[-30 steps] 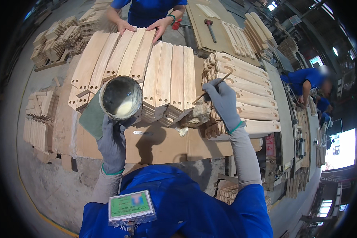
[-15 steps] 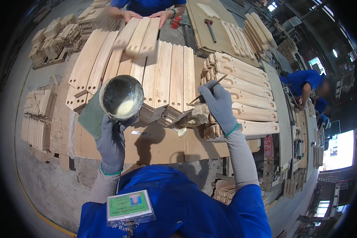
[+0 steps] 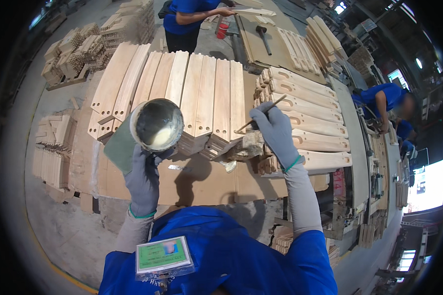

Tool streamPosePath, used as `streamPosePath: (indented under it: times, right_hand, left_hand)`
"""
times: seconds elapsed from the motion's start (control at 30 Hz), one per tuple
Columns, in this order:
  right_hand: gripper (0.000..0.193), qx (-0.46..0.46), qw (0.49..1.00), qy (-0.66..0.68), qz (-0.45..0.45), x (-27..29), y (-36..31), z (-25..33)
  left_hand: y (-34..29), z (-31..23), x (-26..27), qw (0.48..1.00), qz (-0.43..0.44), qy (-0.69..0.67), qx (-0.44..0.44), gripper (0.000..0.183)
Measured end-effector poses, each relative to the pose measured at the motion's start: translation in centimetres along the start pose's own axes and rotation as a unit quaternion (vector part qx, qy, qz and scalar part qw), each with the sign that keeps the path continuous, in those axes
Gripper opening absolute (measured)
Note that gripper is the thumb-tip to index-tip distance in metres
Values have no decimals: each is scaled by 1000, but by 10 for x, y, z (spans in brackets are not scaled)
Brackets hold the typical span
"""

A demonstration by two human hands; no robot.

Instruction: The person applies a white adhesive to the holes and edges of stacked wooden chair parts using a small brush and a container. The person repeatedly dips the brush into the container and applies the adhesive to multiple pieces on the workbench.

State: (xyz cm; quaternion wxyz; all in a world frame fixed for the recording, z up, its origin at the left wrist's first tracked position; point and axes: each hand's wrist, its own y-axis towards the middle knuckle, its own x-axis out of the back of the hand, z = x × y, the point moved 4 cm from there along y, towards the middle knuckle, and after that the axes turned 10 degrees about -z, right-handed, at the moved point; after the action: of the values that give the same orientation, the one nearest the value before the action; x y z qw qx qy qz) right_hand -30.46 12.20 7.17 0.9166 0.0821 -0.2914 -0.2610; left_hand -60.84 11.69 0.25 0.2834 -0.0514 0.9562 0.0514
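Note:
My left hand (image 3: 143, 184), in a grey glove, is closed around a round pot (image 3: 157, 125) tilted toward me. Pale, creamy liquid (image 3: 162, 136) lies in its lower part. A dark green flat piece (image 3: 119, 147) shows beside the pot; whether my hand holds it too, I cannot tell. My right hand (image 3: 275, 130), also gloved, pinches a thin brown stick (image 3: 280, 100) whose lower tip is close to the near ends of the wooden slats (image 3: 221, 98). Those slats lie side by side with drilled holes in their near ends. Below my right hand sits a crusty yellowish lump (image 3: 248, 147).
Shaped wooden pieces with slots (image 3: 315, 120) are stacked to the right. A cardboard sheet (image 3: 206, 184) covers the near table. Beyond, a co-worker (image 3: 187, 22) holds wooden pieces over another table bearing a hammer (image 3: 264, 39). Wood stacks (image 3: 66, 61) stand on the left floor.
The co-worker opposite has moved from behind the slats toward the far right table; the boards held above the stack are gone from there. My hands keep the pot and stick in nearly the same place.

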Motion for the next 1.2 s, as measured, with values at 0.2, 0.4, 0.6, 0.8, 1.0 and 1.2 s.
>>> streamPosePath:
  times: [0.2, 0.4, 0.6, 0.8, 1.0, 1.2]
  right_hand:
    - [14, 1, 974, 218, -67, 25, -24, 36]
    - [8, 192, 967, 158, -58, 33, -81, 84]
    - [13, 285, 955, 60, -56, 34, -90, 82]
    - [13, 250, 961, 108, 40, 64, -91, 70]
    - [15, 99, 990, 86, -58, 64, -139, -20]
    - [46, -406, 803, 420, -114, -44, -230, -134]
  left_hand:
    - [2, 2, -11, 997, 29, 69, -16, 31]
    - [-13, -3, -36, 991, -40, 98, 86, 20]
    - [-19, -7, -46, 993, -14, 106, 49, 19]
    - [-16, -18, -19, 983, 32, 182, 21, 25]
    - [-16, -60, 32, 990, -16, 139, -28, 36]
    - [-27, -72, 54, 983, -69, 171, 10, 36]
